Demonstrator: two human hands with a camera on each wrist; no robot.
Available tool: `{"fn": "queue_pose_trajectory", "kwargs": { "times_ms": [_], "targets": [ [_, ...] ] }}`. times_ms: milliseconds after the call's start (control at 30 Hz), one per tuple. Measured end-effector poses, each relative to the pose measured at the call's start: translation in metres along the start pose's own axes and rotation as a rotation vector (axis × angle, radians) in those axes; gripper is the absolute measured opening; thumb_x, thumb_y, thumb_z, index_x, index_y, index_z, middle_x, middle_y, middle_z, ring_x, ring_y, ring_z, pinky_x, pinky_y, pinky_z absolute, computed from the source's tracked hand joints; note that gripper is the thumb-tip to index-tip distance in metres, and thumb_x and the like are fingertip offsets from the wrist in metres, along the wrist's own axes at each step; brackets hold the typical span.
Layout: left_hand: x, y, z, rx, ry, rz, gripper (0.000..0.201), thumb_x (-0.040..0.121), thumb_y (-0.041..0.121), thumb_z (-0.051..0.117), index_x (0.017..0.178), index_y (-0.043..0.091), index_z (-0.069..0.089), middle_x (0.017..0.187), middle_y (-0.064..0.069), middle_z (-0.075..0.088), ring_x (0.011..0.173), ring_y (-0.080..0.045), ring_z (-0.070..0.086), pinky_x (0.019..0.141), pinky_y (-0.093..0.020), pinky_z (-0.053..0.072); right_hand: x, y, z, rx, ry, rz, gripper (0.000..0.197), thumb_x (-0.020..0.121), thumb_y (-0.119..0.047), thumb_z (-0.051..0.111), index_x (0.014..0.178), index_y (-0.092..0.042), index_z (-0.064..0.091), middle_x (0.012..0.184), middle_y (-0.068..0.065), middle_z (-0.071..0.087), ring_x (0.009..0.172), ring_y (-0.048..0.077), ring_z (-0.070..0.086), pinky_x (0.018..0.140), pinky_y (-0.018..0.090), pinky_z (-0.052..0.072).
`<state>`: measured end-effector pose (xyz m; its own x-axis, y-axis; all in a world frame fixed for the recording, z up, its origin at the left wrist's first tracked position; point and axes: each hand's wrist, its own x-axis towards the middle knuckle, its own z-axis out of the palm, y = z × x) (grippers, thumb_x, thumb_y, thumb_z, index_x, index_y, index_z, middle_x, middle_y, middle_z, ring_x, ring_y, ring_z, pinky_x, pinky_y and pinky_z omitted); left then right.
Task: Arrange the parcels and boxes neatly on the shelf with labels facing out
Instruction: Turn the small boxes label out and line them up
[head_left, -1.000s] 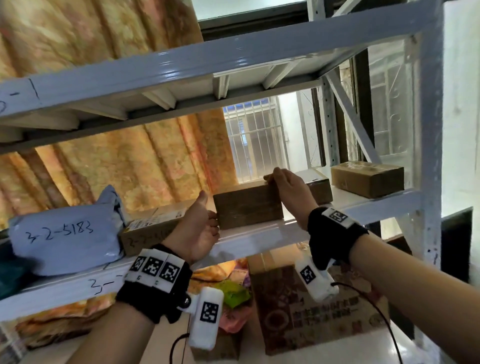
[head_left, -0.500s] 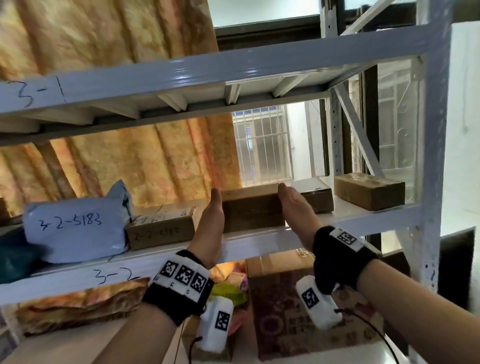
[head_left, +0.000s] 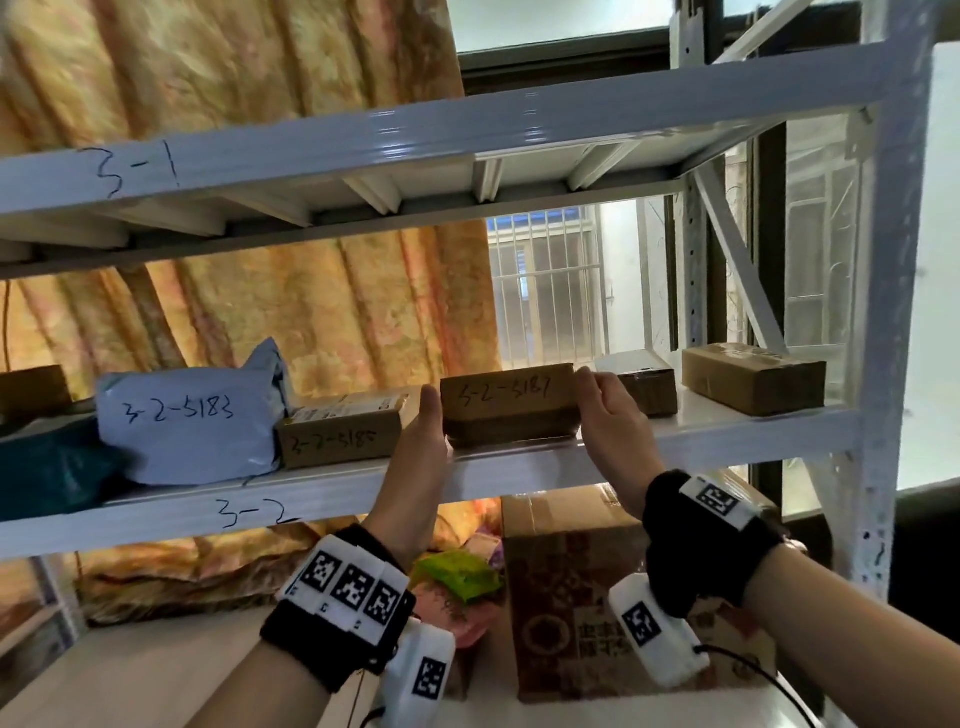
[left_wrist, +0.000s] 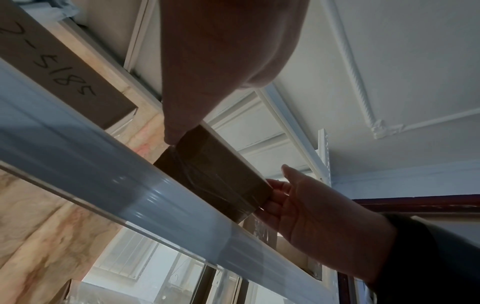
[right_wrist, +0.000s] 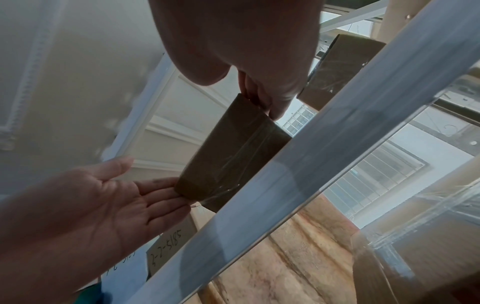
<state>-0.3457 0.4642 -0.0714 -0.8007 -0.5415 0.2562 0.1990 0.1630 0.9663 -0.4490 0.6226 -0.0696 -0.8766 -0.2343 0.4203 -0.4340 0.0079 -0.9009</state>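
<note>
Cardboard, brown and taped: the box (head_left: 509, 402) now sits on the middle shelf (head_left: 519, 470) with its handwritten code turned outward, where a second ago only a blank face showed. Tipped up onto its long side since then, between the box marked 3-2-5185 (head_left: 340, 434) on one side and a darker taped box (head_left: 649, 389) on the other. Held between two flat palms: left hand (head_left: 423, 452) pressed against the left end, fingers (right_wrist: 161, 191) straight and reaching behind it; right hand (head_left: 610, 431) against the right end, fingers (left_wrist: 275, 197) only lightly bent, thumb up (no real curl round the cardboard in either wrist view). Leans back slightly, bottom edge just behind the shelf lip, and seems not fully squared yet. Means, by the look of it, one more label facing out, in line with the grey parcel (head_left: 192, 421) reading 3-2-5183. Probably leaves a small nudge to align the front face with its neighbour, then the box at the far right (head_left: 753, 379), no writing visible on it from here.
</note>
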Motion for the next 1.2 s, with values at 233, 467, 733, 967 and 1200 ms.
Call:
{"fn": "queue_pose_trajectory", "kwargs": {
  "times_ms": [233,467,733,967,1200],
  "targets": [
    [-0.008,-0.004,-0.006,-0.008,0.000,-0.148,0.053,0.098,0.062,0.025,0.111,0.024,0.061,0.110,0.013,0.060,0.099,-0.004,0.055,0.098,-0.028,0.036,-0.009,0.004,0.007,-0.147,-0.079,0.016,0.051,0.103,-0.051,0.029,0.135,-0.016,0.050,0.129,0.011,0.059,0.118,0.029,0.052,0.091,0.034,0.036],
    [-0.004,0.009,-0.016,-0.098,0.031,-0.209,0.072,0.097,0.063,0.029,0.144,0.012,0.045,0.135,0.001,0.057,0.127,-0.013,0.050,0.116,-0.033,0.030,-0.004,-0.002,0.020,-0.136,-0.144,0.023,0.056,0.103,-0.054,0.026,0.134,-0.016,0.052,0.130,0.012,0.060,0.122,0.031,0.052,0.105,0.042,0.039],
    [-0.018,0.023,-0.020,-0.132,0.042,-0.141,0.074,0.099,0.060,0.023,0.156,0.013,0.017,0.160,0.002,0.021,0.147,-0.013,0.020,0.119,-0.030,0.017,0.000,-0.006,0.027,0.116,-0.195,0.129,0.075,0.095,-0.070,0.022,0.140,-0.018,0.051,0.139,0.005,0.055,0.130,0.024,0.048,0.115,0.044,0.031],
    [-0.015,0.028,-0.019,-0.120,0.072,-0.187,0.083,0.094,0.069,0.021,0.157,0.016,0.009,0.163,-0.001,0.014,0.149,-0.017,0.016,0.120,-0.035,0.014,-0.004,-0.014,0.049,0.051,-0.219,0.095,0.068,0.100,-0.061,0.019,0.135,-0.013,0.053,0.135,0.011,0.056,0.126,0.026,0.050,0.112,0.043,0.034],
    [-0.019,0.029,-0.028,-0.138,0.075,-0.114,0.075,0.098,0.063,0.018,0.157,0.018,0.012,0.162,0.002,0.016,0.148,-0.014,0.017,0.115,-0.029,0.017,0.002,-0.009,0.068,0.038,-0.208,0.115,0.078,0.096,-0.068,0.019,0.148,-0.013,0.037,0.152,0.013,0.042,0.140,0.030,0.038,0.118,0.049,0.027]
  ]
}}
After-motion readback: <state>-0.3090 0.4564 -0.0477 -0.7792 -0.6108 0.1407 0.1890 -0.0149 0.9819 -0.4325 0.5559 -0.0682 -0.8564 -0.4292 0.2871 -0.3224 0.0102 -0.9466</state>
